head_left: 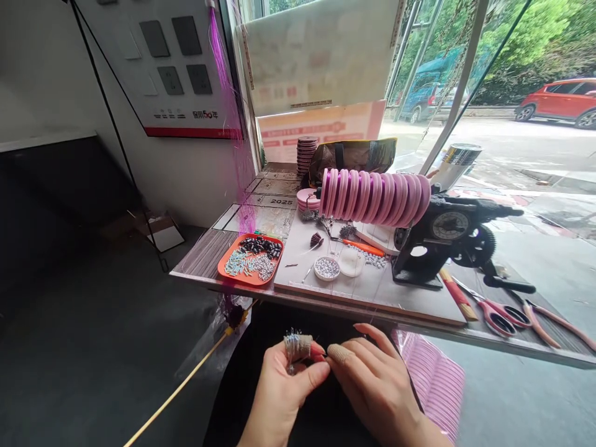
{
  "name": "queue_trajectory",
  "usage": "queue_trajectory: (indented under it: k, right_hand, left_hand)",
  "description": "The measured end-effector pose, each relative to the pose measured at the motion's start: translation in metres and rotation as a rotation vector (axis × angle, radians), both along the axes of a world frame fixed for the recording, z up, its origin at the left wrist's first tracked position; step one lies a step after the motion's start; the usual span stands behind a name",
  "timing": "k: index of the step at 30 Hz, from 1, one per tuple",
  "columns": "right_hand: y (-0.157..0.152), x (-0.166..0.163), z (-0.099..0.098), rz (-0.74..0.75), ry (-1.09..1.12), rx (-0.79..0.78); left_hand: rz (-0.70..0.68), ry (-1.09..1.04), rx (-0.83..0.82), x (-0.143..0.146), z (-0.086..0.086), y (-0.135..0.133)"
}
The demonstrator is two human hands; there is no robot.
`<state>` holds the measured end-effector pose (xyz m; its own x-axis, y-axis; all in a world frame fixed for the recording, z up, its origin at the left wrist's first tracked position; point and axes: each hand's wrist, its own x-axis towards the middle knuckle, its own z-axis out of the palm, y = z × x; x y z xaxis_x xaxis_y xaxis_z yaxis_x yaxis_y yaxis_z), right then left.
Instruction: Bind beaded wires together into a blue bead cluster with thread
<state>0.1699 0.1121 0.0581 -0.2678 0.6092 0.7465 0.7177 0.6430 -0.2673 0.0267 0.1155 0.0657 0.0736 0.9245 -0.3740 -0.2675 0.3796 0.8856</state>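
My left hand and my right hand meet over my dark lap, just below the table's front edge. Thumb and fingertips pinch together on both hands; what lies between them is too small to make out. Around the left index finger goes a beige wrap with several thin shiny pieces stuck along it. A beige tape covers one right fingertip. In front of the hands stand a small round dish of pale beads and an orange tray with black, turquoise and silvery small parts.
A hand-cranked winder carries a row of pink spools. Scissors and pliers lie at the table's right. A thin wooden stick slants at left, and wrapped pink spools are beside my right arm.
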Motion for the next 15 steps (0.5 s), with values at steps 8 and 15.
queue_trajectory:
  k: [8,15]
  right_hand:
    - [0.0004,-0.0019,-0.0024,0.025,0.017,0.004]
    - [0.0038,0.0033,0.0009,0.001,-0.003,0.009]
  left_hand:
    - [0.052,-0.252,0.018,0.0031,-0.0018,0.0015]
    - [0.081,-0.197,-0.071,-0.0034,-0.0089,0.0011]
